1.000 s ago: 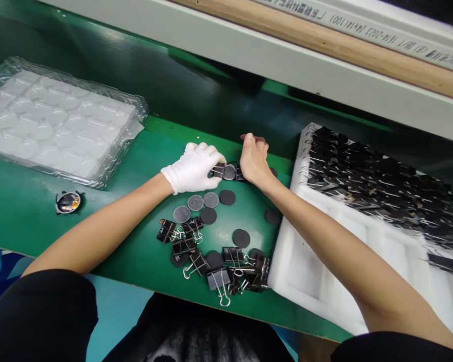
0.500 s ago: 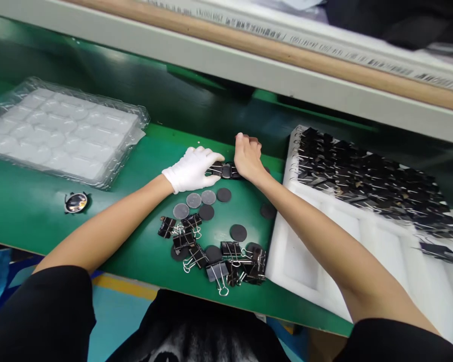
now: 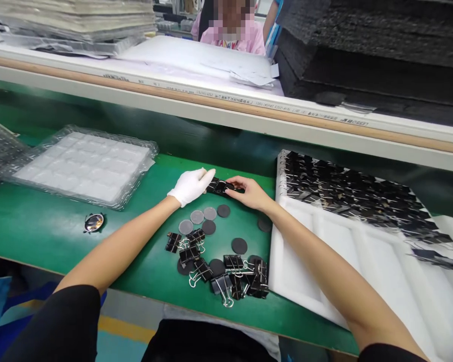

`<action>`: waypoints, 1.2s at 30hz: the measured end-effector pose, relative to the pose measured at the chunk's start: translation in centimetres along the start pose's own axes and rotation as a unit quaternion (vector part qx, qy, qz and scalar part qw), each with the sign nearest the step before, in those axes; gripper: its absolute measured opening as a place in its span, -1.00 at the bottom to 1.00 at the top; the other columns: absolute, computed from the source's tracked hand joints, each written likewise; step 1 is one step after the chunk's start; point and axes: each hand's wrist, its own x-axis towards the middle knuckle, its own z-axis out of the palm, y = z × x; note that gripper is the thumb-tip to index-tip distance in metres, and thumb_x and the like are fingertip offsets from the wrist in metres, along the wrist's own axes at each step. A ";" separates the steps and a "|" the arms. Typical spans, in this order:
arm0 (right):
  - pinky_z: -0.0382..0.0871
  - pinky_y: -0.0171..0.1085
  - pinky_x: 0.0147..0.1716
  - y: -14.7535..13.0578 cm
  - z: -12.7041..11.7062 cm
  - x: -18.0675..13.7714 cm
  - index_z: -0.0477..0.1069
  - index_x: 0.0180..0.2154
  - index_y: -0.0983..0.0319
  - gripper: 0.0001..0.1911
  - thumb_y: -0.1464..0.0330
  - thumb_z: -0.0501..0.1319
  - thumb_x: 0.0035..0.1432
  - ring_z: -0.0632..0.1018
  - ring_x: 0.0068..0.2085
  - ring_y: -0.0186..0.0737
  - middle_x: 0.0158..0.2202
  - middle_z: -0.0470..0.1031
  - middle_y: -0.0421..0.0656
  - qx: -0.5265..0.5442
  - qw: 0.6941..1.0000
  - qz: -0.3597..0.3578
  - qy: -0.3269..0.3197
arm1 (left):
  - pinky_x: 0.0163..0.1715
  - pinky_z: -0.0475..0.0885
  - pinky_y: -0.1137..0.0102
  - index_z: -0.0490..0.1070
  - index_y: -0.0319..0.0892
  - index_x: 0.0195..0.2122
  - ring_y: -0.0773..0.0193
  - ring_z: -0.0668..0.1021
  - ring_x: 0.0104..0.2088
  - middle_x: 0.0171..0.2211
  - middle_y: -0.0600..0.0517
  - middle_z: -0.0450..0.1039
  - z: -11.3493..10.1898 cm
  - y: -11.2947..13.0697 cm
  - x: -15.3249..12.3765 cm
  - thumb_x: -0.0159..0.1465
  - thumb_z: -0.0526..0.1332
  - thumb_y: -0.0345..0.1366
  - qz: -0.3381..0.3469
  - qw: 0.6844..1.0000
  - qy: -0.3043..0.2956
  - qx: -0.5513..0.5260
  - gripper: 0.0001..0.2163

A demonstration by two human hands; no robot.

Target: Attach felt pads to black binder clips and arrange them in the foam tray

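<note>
My left hand (image 3: 191,186), in a white glove, and my bare right hand (image 3: 249,193) meet over a small clipped assembly (image 3: 222,187) of black binder clips around a disc, resting on the green table (image 3: 41,226). Both hands grip it from either side, fingers pinched on the clips. Just below lie several grey and black round discs (image 3: 204,217). Nearer to me sits a loose pile of black binder clips (image 3: 221,274) with silver handles.
A clear plastic blister tray (image 3: 86,166) lies at the left, with a small round shiny part (image 3: 94,222) in front of it. A white foam tray (image 3: 347,236) filled with binder clips stands at the right. A shelf rail crosses above; another person sits beyond it.
The camera has tilted up, revealing the shelf top and a person behind. My right hand has flattened lower onto the clipped assembly; the left hand stays on it.
</note>
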 end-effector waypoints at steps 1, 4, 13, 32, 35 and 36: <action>0.46 -0.07 0.01 0.1 0.1 0.0 0.52 -0.07 0.27 -0.59 0.14 0.32 0.14 0.60 -0.15 -0.12 -0.10 0.62 -0.02 -0.006 1.000 0.002 0.004 | -0.29 0.31 0.31 0.23 -0.07 -0.54 0.16 0.51 -0.45 -0.62 0.07 0.43 0.0 0.1 -0.1 0.43 -0.09 0.15 0.001 1.000 0.001 0.000 -0.48; 0.46 -0.09 -0.03 0.1 0.2 0.2 0.56 -0.11 0.26 -0.64 0.15 0.31 0.16 0.59 -0.18 -0.13 -0.15 0.64 -0.06 -0.011 1.000 0.000 0.014 | -0.30 0.31 0.31 0.20 -0.07 -0.57 0.17 0.50 -0.46 -0.63 0.07 0.42 0.0 0.3 -0.4 0.42 -0.09 0.16 0.000 1.000 0.003 -0.006 -0.47; 0.41 -0.10 0.05 -0.4 0.9 0.2 0.52 0.01 0.22 -0.60 0.17 0.31 0.19 0.60 -0.03 -0.09 0.01 0.62 -0.06 -0.005 0.999 -0.051 0.010 | -0.32 0.32 0.32 0.27 -0.06 -0.52 0.15 0.54 -0.44 -0.61 0.07 0.45 -0.1 0.6 -0.5 0.41 -0.07 0.15 -0.019 1.000 -0.002 -0.006 -0.51; 0.13 0.16 0.29 -1.9 -24.9 -29.8 0.57 -0.10 0.15 -0.69 0.13 0.21 0.25 0.30 0.30 0.18 0.17 0.32 0.12 -0.407 0.879 0.174 0.177 | -0.17 0.43 0.17 0.44 0.19 -0.19 0.04 0.58 -0.22 -0.22 0.31 0.60 -0.5 0.0 0.4 0.38 -0.11 0.10 0.042 0.995 -0.043 0.083 -0.64; 0.08 0.26 0.29 2.2 -27.5 -35.3 0.58 -0.12 0.14 -0.66 0.09 0.19 0.23 0.19 0.36 0.28 0.20 0.26 0.14 -0.437 0.832 0.261 0.219 | -0.18 0.43 0.25 0.45 0.14 -0.04 0.06 0.60 -0.20 -0.22 0.23 0.62 -0.5 0.4 0.8 0.38 -0.10 0.05 0.019 0.990 -0.069 0.117 -0.63; 0.10 0.28 0.28 3.4 -27.8 -36.6 0.58 -0.10 0.14 -0.64 0.09 0.19 0.24 0.19 0.36 0.29 0.22 0.24 0.15 -0.440 0.821 0.283 0.228 | -0.19 0.43 0.28 0.45 0.10 0.00 0.08 0.60 -0.19 -0.20 0.20 0.62 -0.5 0.6 0.9 0.38 -0.09 0.03 0.009 0.989 -0.079 0.128 -0.61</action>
